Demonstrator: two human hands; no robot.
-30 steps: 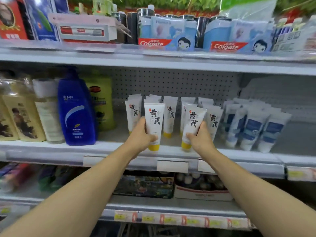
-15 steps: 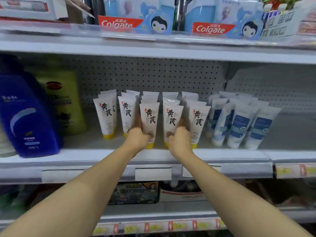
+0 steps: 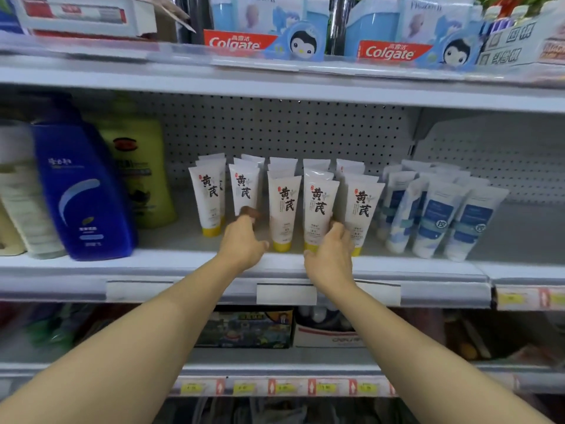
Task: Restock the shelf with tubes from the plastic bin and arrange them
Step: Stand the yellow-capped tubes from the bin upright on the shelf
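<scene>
left hand (image 3: 243,244) fingers loosely curled, touching second white tube (image 3: 244,191), right hand (image 3: 330,255) wrapped round base of fourth tube (image 3: 319,209), shelf edge (image 3: 183,264) just below both hands, blue bottle (image 3: 82,194) far left

On the upper tier we note two Colgate display packs, one (image 3: 263,29) left of centre and one (image 3: 409,32) to its right, each bearing a penguin figure. A red-and-white carton (image 3: 82,15) lies at the far left of that tier. On the middle tier we record a blue bottle (image 3: 81,194) standing in front of a yellow-green bottle (image 3: 143,175), with a blurred pale bottle (image 3: 21,194) at its left. White tubes with blue labels (image 3: 440,215) stand in rows toward the right. Below, we see a printed box (image 3: 247,328) and yellow price tags (image 3: 279,388) along the lowest rail.
</scene>
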